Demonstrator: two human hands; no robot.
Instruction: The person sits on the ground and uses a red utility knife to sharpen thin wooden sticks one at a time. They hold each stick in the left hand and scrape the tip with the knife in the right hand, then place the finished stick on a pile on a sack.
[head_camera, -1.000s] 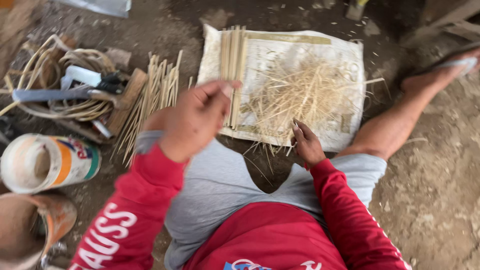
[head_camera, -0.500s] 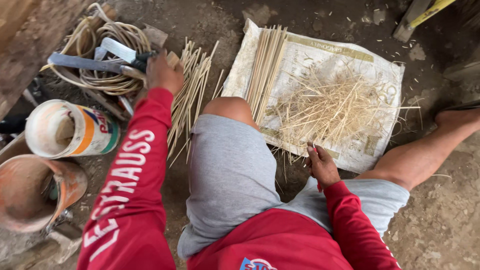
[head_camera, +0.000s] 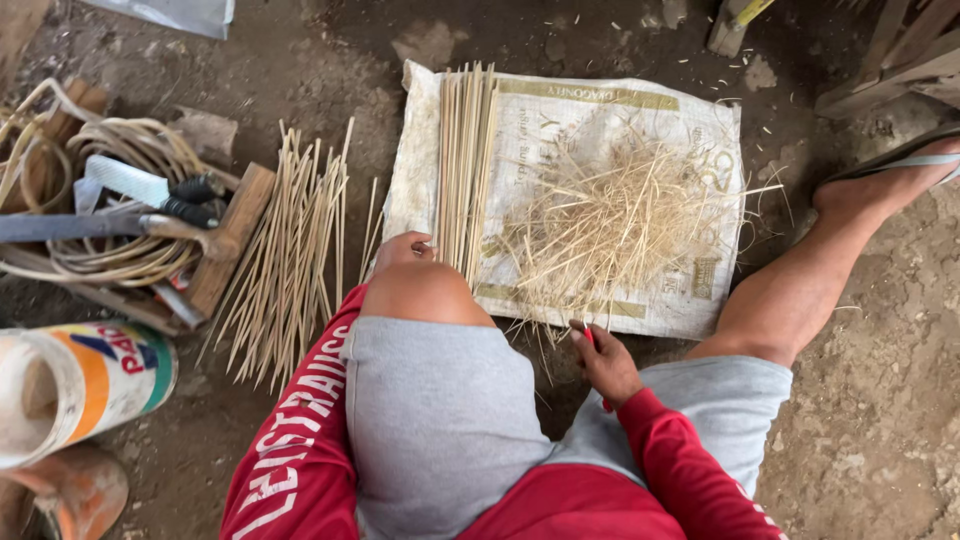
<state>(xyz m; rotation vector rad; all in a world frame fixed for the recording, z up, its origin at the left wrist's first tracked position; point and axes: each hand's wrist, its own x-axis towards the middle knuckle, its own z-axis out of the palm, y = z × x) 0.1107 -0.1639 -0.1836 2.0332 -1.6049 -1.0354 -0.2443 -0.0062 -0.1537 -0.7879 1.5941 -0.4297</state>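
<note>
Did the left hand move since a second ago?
Yes. The left hand went out to the loose sticks on the ground, then came back right to the sack, now beside the neat row of sticks.

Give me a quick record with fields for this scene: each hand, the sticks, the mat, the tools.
Left hand: at the near end of the neat row of thin pale sticks
Right hand: holds a small red-handled item; grip closed
Mat: white woven sack on dirt, bearing a pile of straw-like shavings
Loose sticks: left of sack
Tools: saw and knife on coiled cane
</note>
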